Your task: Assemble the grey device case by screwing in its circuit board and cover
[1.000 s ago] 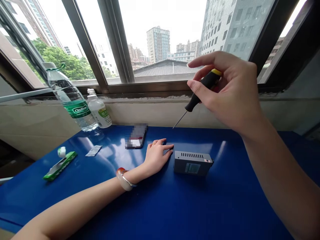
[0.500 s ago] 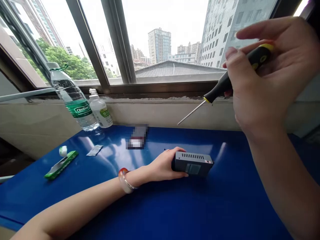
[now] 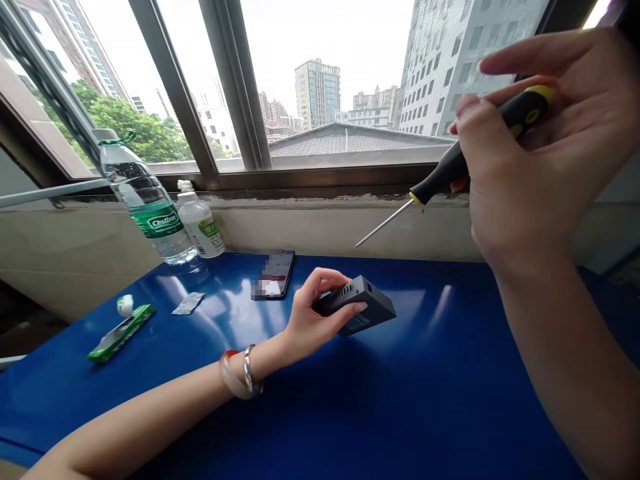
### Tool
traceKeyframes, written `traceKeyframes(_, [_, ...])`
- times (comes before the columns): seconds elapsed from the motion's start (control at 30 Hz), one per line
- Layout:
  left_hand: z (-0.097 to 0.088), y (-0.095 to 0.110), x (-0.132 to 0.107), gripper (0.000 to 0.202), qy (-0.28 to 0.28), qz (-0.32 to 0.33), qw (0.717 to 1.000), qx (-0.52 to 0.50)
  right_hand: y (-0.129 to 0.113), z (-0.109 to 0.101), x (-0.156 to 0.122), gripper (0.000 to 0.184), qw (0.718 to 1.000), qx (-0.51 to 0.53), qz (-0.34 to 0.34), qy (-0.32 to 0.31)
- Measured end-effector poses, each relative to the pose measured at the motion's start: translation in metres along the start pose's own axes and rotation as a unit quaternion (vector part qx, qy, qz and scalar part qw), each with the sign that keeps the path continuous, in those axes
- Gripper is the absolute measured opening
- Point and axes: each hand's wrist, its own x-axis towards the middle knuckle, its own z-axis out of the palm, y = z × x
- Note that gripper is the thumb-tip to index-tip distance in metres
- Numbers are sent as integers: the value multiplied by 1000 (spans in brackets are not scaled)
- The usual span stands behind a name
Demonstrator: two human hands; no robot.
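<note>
Metal-framed window [image 3: 235, 87] above plaster wall [image 3: 325, 230], high-rise towers [image 3: 317, 93] outside.

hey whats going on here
A person at a blue table holds a small dark vented metal box tilted in their left hand. Their right hand grips a black-and-yellow screwdriver up near the window, apart from the box. A phone lies nearby.
</note>
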Motion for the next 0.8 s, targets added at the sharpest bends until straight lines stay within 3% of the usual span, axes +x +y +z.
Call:
traceKeyframes(0.13, [1, 2, 1, 22, -53, 13, 998, 30, -4, -3, 0, 17, 998, -35, 16, -44])
traceKeyframes(0.3, [3, 1, -1, 23, -108, 86, 988, 69, -10, -6, -1, 13, 986, -62, 36, -152])
traceKeyframes(0.43, [2, -3, -3, 17, -141, 106, 981, 85, -12, -5, -4, 9, 965, -60, 61, -246])
traceKeyframes(0.7, [2, -7, -5, 19, -106, 112, 980, 122, -13, 5, -15, 11, 911, -91, 107, -387])
traceKeyframes(0.8, [2, -6, -5, 19, -89, 105, 980, 141, -11, 5, -16, 15, 902, -114, 110, -403])
